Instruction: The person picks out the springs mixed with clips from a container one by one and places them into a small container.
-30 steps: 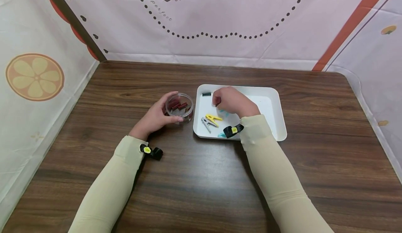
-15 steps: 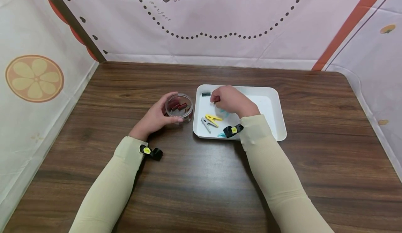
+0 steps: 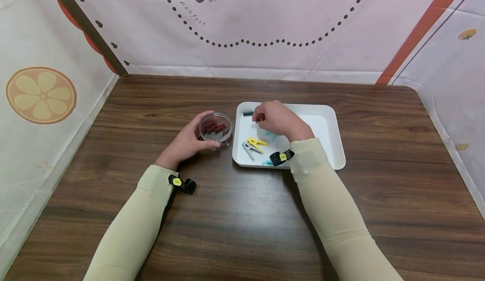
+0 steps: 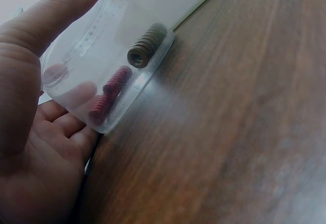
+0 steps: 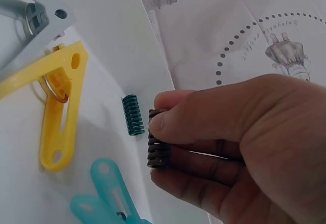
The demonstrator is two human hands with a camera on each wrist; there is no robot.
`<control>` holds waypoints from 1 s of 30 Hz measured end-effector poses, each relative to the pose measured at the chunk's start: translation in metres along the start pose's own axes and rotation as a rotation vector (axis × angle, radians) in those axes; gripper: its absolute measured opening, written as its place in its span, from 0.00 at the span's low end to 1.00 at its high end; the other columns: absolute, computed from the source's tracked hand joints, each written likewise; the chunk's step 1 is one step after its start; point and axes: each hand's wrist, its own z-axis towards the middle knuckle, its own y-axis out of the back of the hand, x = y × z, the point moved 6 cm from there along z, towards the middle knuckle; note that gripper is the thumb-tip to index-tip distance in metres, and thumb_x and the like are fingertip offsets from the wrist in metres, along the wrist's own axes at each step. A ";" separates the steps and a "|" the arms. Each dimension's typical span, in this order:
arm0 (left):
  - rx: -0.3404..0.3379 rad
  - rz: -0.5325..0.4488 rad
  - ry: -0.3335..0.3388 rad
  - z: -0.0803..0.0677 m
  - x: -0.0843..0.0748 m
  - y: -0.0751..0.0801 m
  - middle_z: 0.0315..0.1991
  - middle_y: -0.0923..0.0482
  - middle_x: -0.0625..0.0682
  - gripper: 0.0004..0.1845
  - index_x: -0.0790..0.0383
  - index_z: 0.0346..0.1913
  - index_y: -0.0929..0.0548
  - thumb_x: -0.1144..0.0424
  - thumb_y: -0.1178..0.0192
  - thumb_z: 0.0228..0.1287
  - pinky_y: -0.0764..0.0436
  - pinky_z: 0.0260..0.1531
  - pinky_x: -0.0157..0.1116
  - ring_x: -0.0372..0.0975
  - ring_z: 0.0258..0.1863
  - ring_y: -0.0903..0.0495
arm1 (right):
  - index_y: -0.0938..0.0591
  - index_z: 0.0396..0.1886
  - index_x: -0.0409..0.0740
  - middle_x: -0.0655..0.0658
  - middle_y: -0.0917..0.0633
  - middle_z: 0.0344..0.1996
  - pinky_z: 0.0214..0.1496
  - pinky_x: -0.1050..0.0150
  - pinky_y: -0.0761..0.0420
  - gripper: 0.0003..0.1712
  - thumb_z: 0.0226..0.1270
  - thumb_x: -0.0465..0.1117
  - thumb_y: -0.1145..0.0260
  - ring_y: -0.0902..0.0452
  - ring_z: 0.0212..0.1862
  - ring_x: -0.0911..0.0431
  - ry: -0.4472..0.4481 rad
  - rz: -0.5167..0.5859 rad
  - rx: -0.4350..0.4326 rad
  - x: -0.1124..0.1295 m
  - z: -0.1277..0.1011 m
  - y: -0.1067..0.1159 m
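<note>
A small dark brown coiled metal spring (image 5: 157,145) is pinched between the thumb and curled fingers of the right hand (image 3: 278,120), held just above the far left part of a white rectangular plastic tray (image 3: 327,123). Half a second ago the same hand sat slightly lower over the tray, with the spring already showing at the fingertips; a second ago no spring could be made out under the knuckles. So the spring has just been picked out of the tray and lifted clear of its floor.

Just beside it, lying on the tray floor near the far left corner, is a short green coiled spring (image 5: 132,114), untouched. Nearer the person on the tray lie a yellow plastic clothes peg (image 5: 55,120), a grey plastic clothes peg (image 3: 248,149) and a teal plastic clothes peg (image 5: 109,196).

Left of the tray, on the dark wooden table (image 3: 227,213), stands a small round clear plastic jar (image 3: 216,129). The left hand (image 3: 185,143) curls round it, thumb on one side and fingers on the other, and has not moved over the last second. Inside are several red coiled springs (image 4: 111,93) and one brownish coiled spring (image 4: 146,45). With the jar steadied and open-topped, the lifted spring is close to it but not yet over it.
</note>
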 end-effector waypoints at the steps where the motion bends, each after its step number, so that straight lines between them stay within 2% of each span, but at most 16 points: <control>1: 0.000 -0.001 0.000 0.000 0.001 0.000 0.68 0.32 0.50 0.50 0.48 0.72 0.40 0.57 0.22 0.46 0.34 0.67 0.49 0.43 0.65 0.29 | 0.15 0.44 0.44 0.46 0.14 0.41 0.42 0.62 0.24 0.13 0.65 0.32 0.43 0.24 0.38 0.54 0.002 0.001 -0.003 0.000 0.000 0.000; 8: -0.001 -0.001 -0.001 0.000 0.001 0.000 0.68 0.32 0.51 0.49 0.48 0.71 0.39 0.58 0.23 0.46 0.34 0.67 0.49 0.44 0.65 0.30 | 0.15 0.41 0.45 0.47 0.15 0.35 0.41 0.62 0.25 0.12 0.64 0.32 0.42 0.25 0.36 0.54 0.036 -0.002 -0.027 0.003 -0.001 0.003; 19: 0.002 0.015 0.008 0.000 0.001 0.001 0.68 0.32 0.48 0.50 0.45 0.72 0.40 0.55 0.23 0.46 0.33 0.67 0.48 0.42 0.65 0.30 | 0.16 0.43 0.43 0.47 0.15 0.38 0.44 0.60 0.22 0.11 0.63 0.34 0.41 0.23 0.39 0.53 0.030 0.010 -0.034 0.004 -0.002 0.006; 30: 0.005 0.005 0.021 0.000 -0.002 0.000 0.70 0.34 0.51 0.50 0.47 0.73 0.41 0.60 0.23 0.47 0.34 0.67 0.48 0.44 0.66 0.31 | 0.15 0.44 0.43 0.47 0.15 0.38 0.44 0.60 0.22 0.12 0.65 0.37 0.40 0.22 0.38 0.54 0.035 0.015 -0.071 0.005 -0.003 0.011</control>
